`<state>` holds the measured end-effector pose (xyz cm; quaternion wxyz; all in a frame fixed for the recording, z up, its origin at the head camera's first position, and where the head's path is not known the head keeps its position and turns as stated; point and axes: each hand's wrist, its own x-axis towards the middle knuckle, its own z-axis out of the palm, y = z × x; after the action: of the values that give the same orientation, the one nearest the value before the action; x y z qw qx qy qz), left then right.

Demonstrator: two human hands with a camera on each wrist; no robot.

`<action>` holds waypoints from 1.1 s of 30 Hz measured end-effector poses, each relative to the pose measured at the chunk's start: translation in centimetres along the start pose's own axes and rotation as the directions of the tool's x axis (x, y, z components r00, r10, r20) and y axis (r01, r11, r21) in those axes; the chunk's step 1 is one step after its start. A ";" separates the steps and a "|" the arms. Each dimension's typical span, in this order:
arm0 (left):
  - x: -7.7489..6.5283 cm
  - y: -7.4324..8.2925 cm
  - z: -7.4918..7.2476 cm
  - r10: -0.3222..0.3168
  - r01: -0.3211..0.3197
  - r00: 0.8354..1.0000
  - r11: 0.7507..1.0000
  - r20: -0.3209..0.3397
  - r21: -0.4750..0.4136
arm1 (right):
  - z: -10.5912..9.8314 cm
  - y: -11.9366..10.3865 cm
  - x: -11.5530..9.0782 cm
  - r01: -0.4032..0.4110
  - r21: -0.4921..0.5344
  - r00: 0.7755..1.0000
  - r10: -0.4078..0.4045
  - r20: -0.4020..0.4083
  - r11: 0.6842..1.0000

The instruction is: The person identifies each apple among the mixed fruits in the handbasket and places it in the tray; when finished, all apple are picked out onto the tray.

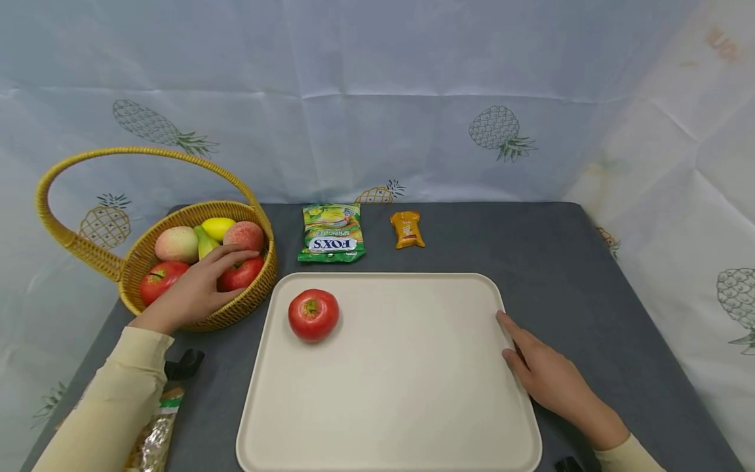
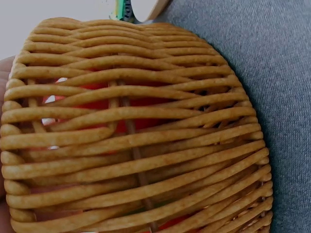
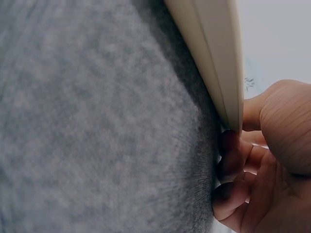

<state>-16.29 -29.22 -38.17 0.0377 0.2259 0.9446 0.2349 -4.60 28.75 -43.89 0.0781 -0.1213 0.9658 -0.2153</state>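
Left sleeve (image 1: 109, 406) aslant, fingers (image 1: 238, 256) (thumb apart) astride a red fruit (image 1: 243, 275).

So the shiny red fruit (image 1: 238, 275) sat by the right wall of a yellow wicker basket (image 1: 236, 314), half hidden, fingers and thumb of the left grip (image 1: 200, 288) spread around it. The cream rounded-rectangle tray (image 1: 401, 380) lay flat, right edge pinched by the right grip (image 1: 557, 379), another red tomato-looking one (image 1: 313, 316) near its far left corner.
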 end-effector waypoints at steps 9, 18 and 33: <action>0.0 -0.2 0.1 -0.001 0.000 1.000 1.000 0.019 0.032 | 0.0 0.1 0.0 0.007 0.003 1.000 -0.007 -0.002 1.000; 0.0 -0.4 0.1 0.017 -0.015 1.000 0.998 -0.025 0.058 | 0.0 0.1 0.0 0.010 -0.002 1.000 -0.010 -0.010 1.000; -0.1 0.6 -0.8 0.043 -0.026 0.979 0.996 -0.197 0.090 | 0.1 0.1 -0.1 0.008 -0.012 1.000 -0.009 -0.026 1.000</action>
<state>-16.08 -29.12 -37.20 -0.0707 0.2191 0.9490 0.2156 -4.54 28.82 -44.05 0.0636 -0.1231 0.9675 -0.2115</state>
